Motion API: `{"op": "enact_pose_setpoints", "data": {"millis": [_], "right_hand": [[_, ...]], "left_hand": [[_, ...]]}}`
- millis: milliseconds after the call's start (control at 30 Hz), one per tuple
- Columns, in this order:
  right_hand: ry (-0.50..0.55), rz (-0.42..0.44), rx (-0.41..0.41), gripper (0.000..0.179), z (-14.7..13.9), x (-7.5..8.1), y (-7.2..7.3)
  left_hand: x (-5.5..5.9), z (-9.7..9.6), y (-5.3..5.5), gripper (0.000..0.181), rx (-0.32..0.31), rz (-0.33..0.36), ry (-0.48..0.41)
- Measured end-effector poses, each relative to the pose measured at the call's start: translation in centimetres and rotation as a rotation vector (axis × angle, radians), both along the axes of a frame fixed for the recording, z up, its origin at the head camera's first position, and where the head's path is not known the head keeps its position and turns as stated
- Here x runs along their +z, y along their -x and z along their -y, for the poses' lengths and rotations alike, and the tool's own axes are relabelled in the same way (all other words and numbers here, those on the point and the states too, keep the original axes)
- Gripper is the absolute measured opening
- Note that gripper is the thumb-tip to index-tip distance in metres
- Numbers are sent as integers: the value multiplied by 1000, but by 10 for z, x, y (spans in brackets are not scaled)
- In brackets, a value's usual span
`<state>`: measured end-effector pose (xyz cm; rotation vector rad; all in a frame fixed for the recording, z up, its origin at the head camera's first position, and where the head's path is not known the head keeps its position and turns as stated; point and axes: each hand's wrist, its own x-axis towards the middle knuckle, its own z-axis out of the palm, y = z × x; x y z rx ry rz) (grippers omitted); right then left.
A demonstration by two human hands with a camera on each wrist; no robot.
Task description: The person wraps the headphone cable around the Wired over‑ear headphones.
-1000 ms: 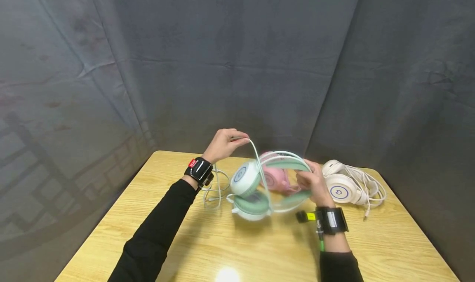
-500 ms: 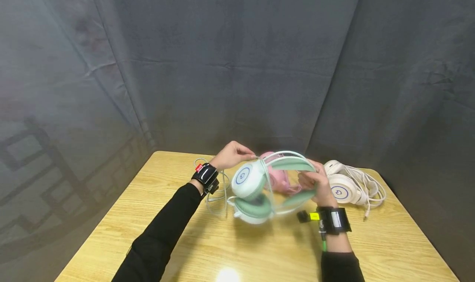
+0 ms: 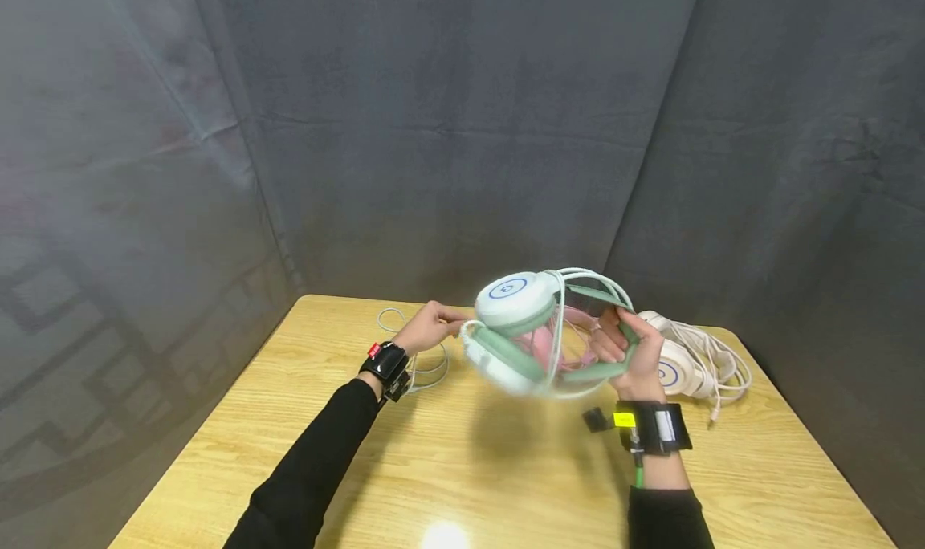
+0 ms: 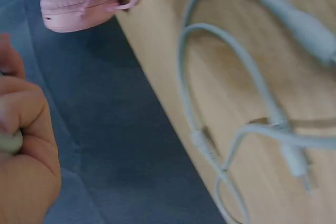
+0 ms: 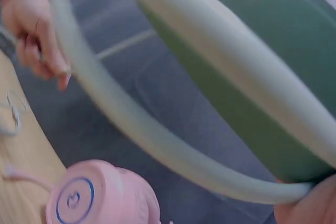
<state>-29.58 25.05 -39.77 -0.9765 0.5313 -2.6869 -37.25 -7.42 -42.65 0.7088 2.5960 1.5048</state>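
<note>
My right hand point(image 3: 639, 356) grips the padded headband of mint-green and white headphones point(image 3: 515, 302), holding them tilted above the table. Their pale cable point(image 3: 559, 324) is wound across the band beside the ear cups. To the left of the cups, my left hand point(image 3: 428, 328) pinches the cable between thumb and fingers. The left wrist view shows that hand point(image 4: 26, 156) curled around a pale green piece of it. The cable's loose end lies in loops on the table, with a plug point(image 4: 302, 24) on it. In the right wrist view, the headband's white tube point(image 5: 152, 140) crosses close up.
Pink headphones point(image 5: 76, 200) stand behind the held pair, partly hidden in the head view. White headphones point(image 3: 672, 364) with a bundled cable lie at the right of the wooden table point(image 3: 347, 485). A grey curtain point(image 3: 448, 172) hangs behind the table.
My left hand first came down and toward the ear cups with the cable, then back left and lower. The mint-green headphones have turned and shifted up and right, with the cable now around the band.
</note>
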Motion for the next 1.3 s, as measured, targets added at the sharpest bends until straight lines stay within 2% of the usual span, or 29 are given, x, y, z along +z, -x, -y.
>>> {"op": "enact_pose_setpoints", "data": {"millis": [167,267,400,467,533,600,667,833,967,1067,1133,1300], "right_hand": [[30,210,-22,37,-3,3,-1],[36,348,-44,36,-4,5,-2],[56,504,-74,35,-6,5,-4],[65,547,-95,35,-7,6,-4],[81,568,-106,35,-7,6,-4],[89,572,-114,34,-9,7,-5],[103,573,-102,33,-11,6,-5],[135,590,-38,29,-15,3,-8],[117,612,-105,31,-15,9,-11],[86,632,-160,34,-13,12,-11],[70,637,-154,35,-11,12,-11],[49,582,-89,33,-8,6,-11]], "left_hand": [[-12,-3,-4,20,85,-66,58],[-16,-10,-6,23,112,-132,96],[-24,-20,-11,23,151,-265,205],[-26,-24,-14,22,180,-346,283],[-28,-30,-17,21,206,-435,352],[-28,-37,-20,20,250,-488,384],[-27,-43,-24,19,295,-502,379],[-25,-49,-37,15,380,-477,307],[-22,-47,-45,15,403,-518,284],[-24,-45,-49,15,402,-552,289],[-29,-42,-51,15,396,-576,302],[-41,-40,-55,13,372,-613,316]]}}
